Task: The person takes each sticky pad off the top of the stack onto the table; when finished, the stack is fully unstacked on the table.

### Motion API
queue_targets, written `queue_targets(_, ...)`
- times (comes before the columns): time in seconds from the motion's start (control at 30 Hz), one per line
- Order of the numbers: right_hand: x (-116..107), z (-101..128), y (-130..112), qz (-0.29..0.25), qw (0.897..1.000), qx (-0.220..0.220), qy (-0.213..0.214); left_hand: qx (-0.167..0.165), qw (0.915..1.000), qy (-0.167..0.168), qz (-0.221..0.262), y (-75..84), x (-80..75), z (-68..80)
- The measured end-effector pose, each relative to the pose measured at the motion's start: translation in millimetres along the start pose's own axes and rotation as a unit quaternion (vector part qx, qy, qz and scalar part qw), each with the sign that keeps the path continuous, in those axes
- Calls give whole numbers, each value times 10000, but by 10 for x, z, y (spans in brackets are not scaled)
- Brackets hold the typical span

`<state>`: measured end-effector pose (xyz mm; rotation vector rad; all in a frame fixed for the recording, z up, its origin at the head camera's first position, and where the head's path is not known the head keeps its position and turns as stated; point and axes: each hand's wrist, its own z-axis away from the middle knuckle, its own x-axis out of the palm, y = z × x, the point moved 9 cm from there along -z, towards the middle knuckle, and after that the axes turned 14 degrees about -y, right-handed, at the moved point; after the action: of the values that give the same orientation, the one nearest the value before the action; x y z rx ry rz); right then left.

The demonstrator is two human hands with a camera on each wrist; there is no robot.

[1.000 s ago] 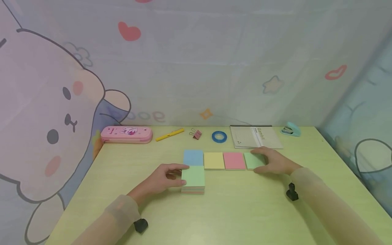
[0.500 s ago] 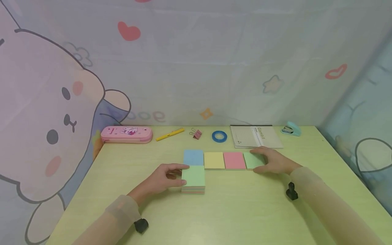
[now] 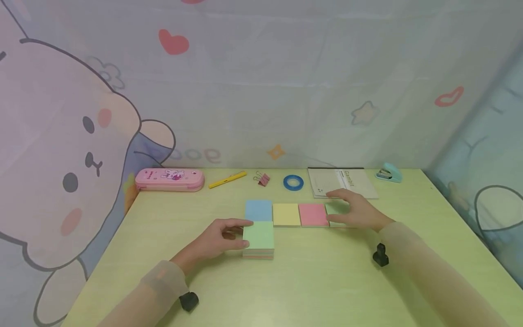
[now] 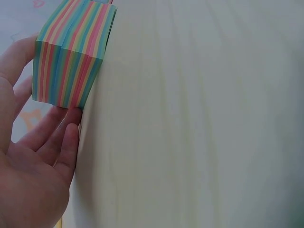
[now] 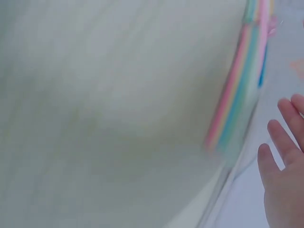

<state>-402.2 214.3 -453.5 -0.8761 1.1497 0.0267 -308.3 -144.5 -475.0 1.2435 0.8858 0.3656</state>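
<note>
In the head view, my left hand (image 3: 218, 236) holds a thick stack of sticky notes (image 3: 258, 235) by its left side, green sheet on top. The left wrist view shows the stack's striped edges (image 4: 71, 52) with fingers against them. Behind it lies a blue sticky-note pad (image 3: 258, 210), followed to the right by a yellow pad (image 3: 286, 214), a pink pad (image 3: 313, 214) and a green pad (image 3: 337, 208). Over the green pad my right hand (image 3: 361, 211) hovers with fingers spread and nothing held, partly covering it. Blurred pad edges (image 5: 237, 90) appear in the right wrist view.
Along the back edge of the table (image 3: 310, 281) are a pink pencil case (image 3: 169, 180), a yellow pen (image 3: 227, 180), a binder clip (image 3: 263, 179), blue tape (image 3: 293, 182), a notebook (image 3: 327, 181) and a mint stapler (image 3: 389, 173). A printed curtain hangs behind.
My right hand has let go of the green pad at the row's right end and shifted left and up over it. The left hand and its stack have stayed put.
</note>
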Motion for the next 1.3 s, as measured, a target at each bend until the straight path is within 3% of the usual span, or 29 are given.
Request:
queue_targets(0.17, 113, -238, -374, -196, 9992, -339, -9, -39, 10000, 11, 26, -11, 0, -1)
queue_targets(0.37, 360, -559, -787, -584, 9960, -579, -346, -73, 10000, -14, 60, -14, 10, -14)
queue_targets(0.6, 646, -910, -1070, -165, 9950, -771, -606, -74, 10000, -15, 65, -6, 16, -27)
queue_targets(0.83, 756, -1049, -1260, 380, 9916, -1068, -631, -82, 9999, 28, 110, 16, 12, -12)
queue_targets(1.3, 862, -1230, -1322, 507, 9889, -1217, -679, -40, 9999, 32, 121, -8, -14, 24)
